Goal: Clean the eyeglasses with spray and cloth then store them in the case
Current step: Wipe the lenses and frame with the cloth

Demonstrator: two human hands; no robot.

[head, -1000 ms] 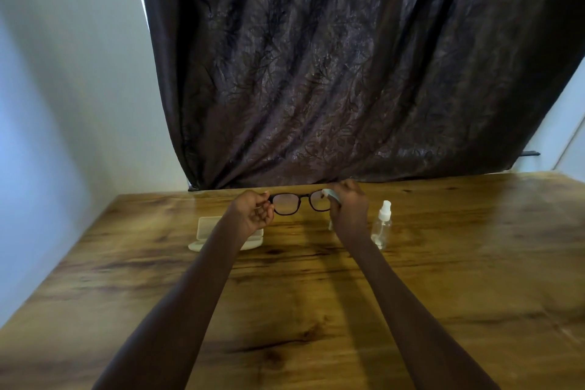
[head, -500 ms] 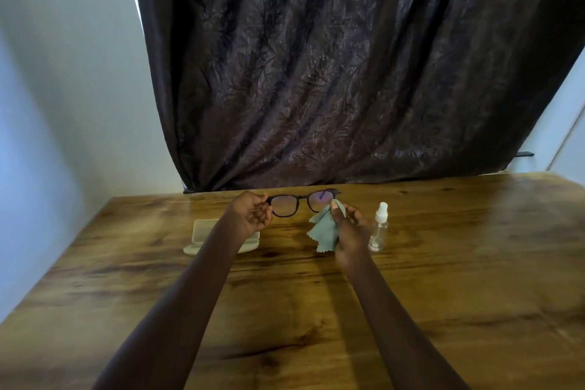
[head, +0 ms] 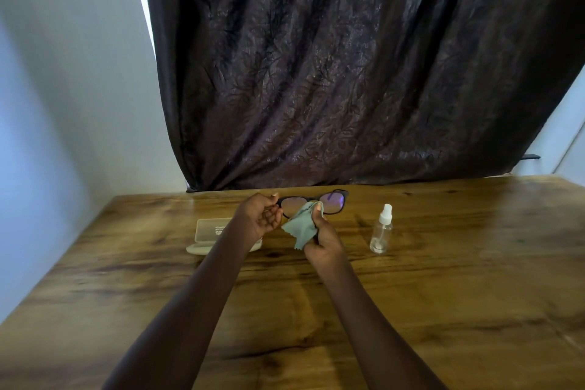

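Observation:
Dark-framed eyeglasses (head: 332, 203) are held up above the far middle of the wooden table (head: 443, 279). My left hand (head: 261, 215) pinches their left end. My right hand (head: 324, 239) holds a pale green cleaning cloth (head: 300, 229) against the left lens and the bridge; the cloth hangs down below the frame. A small clear spray bottle (head: 381, 229) with a white nozzle stands upright to the right of my right hand. The open, pale translucent glasses case (head: 209, 236) lies on the table behind my left forearm, partly hidden by it.
A dark patterned curtain (head: 348, 73) hangs behind the table's far edge. White walls stand at the left and far right. Bare tabletop stretches toward me and to the right of the bottle.
My right hand with the cloth has come off the right lens, dropped below the frame, then moved left onto the left lens. The glasses tilted slightly, right end higher.

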